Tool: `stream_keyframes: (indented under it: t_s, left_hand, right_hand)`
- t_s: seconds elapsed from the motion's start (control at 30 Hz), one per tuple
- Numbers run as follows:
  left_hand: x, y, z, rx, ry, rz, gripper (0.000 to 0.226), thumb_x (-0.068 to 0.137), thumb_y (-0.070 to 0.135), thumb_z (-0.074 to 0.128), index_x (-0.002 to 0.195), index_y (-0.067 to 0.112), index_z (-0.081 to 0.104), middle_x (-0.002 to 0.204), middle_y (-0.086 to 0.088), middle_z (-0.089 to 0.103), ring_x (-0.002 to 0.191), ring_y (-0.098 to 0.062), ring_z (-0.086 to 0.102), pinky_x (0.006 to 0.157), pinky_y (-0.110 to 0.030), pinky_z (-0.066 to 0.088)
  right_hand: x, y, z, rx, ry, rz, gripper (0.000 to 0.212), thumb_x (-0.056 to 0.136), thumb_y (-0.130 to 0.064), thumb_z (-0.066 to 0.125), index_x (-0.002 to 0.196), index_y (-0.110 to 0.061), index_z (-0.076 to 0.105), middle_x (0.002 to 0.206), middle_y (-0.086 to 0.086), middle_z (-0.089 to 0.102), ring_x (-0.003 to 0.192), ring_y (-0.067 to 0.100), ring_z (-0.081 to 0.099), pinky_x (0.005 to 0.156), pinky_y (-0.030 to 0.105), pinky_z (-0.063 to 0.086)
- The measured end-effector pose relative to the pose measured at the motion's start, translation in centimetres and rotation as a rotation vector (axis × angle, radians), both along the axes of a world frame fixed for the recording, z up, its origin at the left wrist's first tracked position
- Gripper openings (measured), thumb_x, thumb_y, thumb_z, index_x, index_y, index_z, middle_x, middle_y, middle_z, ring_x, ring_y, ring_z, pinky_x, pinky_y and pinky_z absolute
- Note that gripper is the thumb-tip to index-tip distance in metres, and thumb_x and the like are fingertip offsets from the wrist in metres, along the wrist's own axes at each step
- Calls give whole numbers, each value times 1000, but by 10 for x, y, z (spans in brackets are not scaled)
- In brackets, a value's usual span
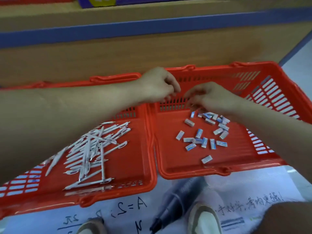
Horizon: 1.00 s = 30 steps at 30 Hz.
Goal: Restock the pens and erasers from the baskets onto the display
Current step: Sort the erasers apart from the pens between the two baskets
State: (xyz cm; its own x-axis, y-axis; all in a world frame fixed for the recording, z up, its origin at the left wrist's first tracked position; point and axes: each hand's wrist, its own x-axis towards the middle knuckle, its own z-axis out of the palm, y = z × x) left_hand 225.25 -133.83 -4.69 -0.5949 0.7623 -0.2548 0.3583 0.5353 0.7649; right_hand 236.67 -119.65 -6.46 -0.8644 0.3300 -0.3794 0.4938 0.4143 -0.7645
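Two shoes (205, 218) of mine stand nearest on the scribbled floor (253, 186), and just beyond them sit red baskets side by side: the left basket (131, 159) holds a heap of white pens (87, 149), the right basket (177, 161) scattered erasers (199, 141). Over the far part of the right basket my left grip (158, 85) hangs with fingers curled, and my right grip (209, 97) curls down just above the farthest erasers; blur hides whether either grasps anything. Farthest stands the wooden display shelf (101, 53) with its blue edge.
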Motion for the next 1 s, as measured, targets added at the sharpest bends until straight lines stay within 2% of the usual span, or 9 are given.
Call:
stream_keyframes:
  t_s: [0.1,0.27,0.37,0.5,0.6,0.67,0.77,0.9,1.0]
  left_hand:
    - [-16,-47,3,61,15,49,22,91,2,50,91,16,67,73,-3,66,52,-8,56,48,-18,45]
    - [-51,-141,-18,-24,48,199,22,92,0,50,98,12,68,66,-3,63,43,0,50,50,-17,43]
    - [-67,-202,-56,-299,228,217,25,87,6,55,106,13,70,92,-4,71,80,-12,67,72,-18,46]
    - [-85,-272,-131,-646,269,177,46,83,27,64,125,9,58,122,-15,63,113,-30,58,93,-33,46]
    - [-94,-302,-178,-730,264,204,75,83,44,65,139,2,37,142,-21,42,130,-34,42,105,-37,35]
    - [-98,-314,-207,-836,294,165,93,81,58,60,146,5,21,153,-23,20,141,-36,23,115,-43,20]
    - [-90,-322,-231,-858,338,-5,98,75,72,50,150,24,9,157,-16,9,144,-40,4,115,-57,9]
    - [-70,-314,-222,-785,437,-259,77,89,39,58,150,21,15,156,-11,18,145,-33,8,117,-52,8]
    - [-69,-313,-216,-688,512,-351,70,87,21,61,147,18,26,145,-11,34,136,-30,28,112,-40,27]
  right_hand:
    - [-22,-33,16,26,67,161,22,88,6,52,101,-6,66,76,12,69,54,9,59,50,17,46]
    - [-65,-99,24,37,77,365,23,88,6,51,99,-9,65,77,11,69,55,15,59,44,17,45]
    - [-89,-136,9,65,9,471,24,88,5,51,103,-8,64,84,18,69,63,25,63,50,26,48]
    - [-120,-176,-33,276,-103,624,30,88,-3,51,114,-10,65,89,7,70,78,27,68,60,23,48]
    - [-138,-197,-77,400,-144,614,43,88,-6,50,130,-11,57,132,10,59,117,26,57,90,25,45]
    - [-142,-212,-107,381,-202,602,54,89,-6,52,142,-14,43,145,10,47,126,25,50,91,22,40]
    - [-142,-234,-145,357,-223,647,69,90,-10,56,151,-19,25,155,9,32,133,26,43,96,25,38]
    - [-132,-255,-184,427,-252,781,89,86,-21,63,154,-27,6,162,7,0,147,28,7,117,37,15]
    - [-125,-262,-195,586,-238,830,90,84,-26,67,151,-38,8,159,-1,1,143,31,11,110,50,30]
